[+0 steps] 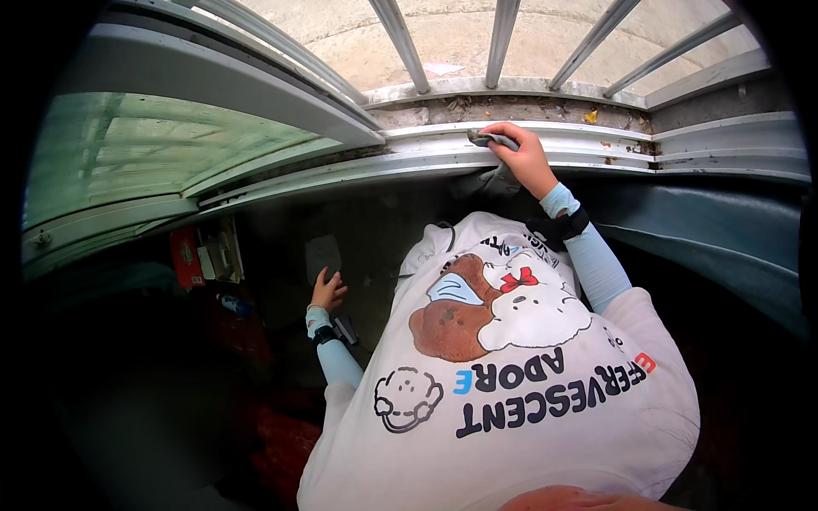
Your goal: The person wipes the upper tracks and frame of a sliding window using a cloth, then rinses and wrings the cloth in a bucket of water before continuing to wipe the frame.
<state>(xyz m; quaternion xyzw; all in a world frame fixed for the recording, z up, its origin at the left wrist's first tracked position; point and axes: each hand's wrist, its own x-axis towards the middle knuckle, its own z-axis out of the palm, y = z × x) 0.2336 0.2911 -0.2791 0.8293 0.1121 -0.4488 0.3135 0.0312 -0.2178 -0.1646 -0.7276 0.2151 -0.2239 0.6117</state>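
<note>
My right hand [525, 153] pinches a dark grey cloth [478, 138] against the white sliding-window track [428, 144]. Part of the cloth hangs below my fingers over the inner edge of the frame. Brown debris lies in the track's grooves to the right of the hand. Lower down, my left hand [328, 291] hangs beside my body, holding nothing, its fingers slightly spread. Both forearms wear light blue sleeves with dark wristbands.
A glazed window sash [160, 147] fills the left side. Metal bars [503, 41] stand outside, beyond a dirty sill [447, 110] with a yellow leaf [590, 117]. Below left are a red box [186, 257] and a bottle [234, 305]. Dark teal upholstery or covering [696, 220] lies at right.
</note>
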